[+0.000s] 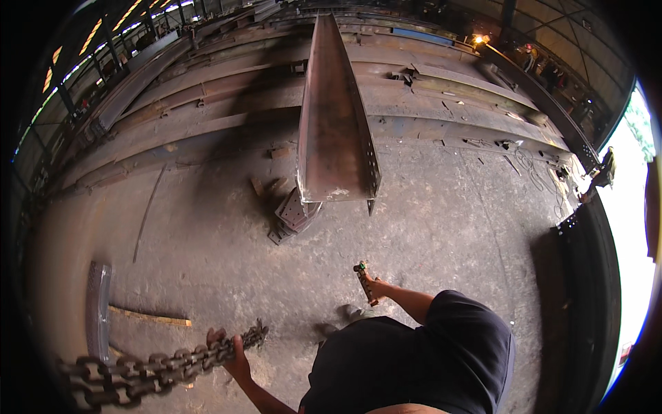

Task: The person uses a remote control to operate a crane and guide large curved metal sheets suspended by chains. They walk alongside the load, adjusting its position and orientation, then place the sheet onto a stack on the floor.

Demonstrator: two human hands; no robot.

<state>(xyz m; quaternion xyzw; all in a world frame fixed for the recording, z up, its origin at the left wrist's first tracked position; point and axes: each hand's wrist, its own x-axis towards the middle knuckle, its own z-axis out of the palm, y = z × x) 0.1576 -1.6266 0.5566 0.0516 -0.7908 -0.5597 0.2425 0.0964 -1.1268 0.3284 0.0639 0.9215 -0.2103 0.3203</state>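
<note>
A metalworking shop, this, and a big one! Rusty beams [469,127] run in rows over the grey floor [441,248], a hole-punched channel beam [336,131] cuts across them, heavy chain [222,352] stretches lower left, and skylight strips [90,36] glow overhead!

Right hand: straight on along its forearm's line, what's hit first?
Past the metal item it holds, the right hand would likely meet the stacked plates by the near end of the beam; height is unclear, so it may pass above.
</note>
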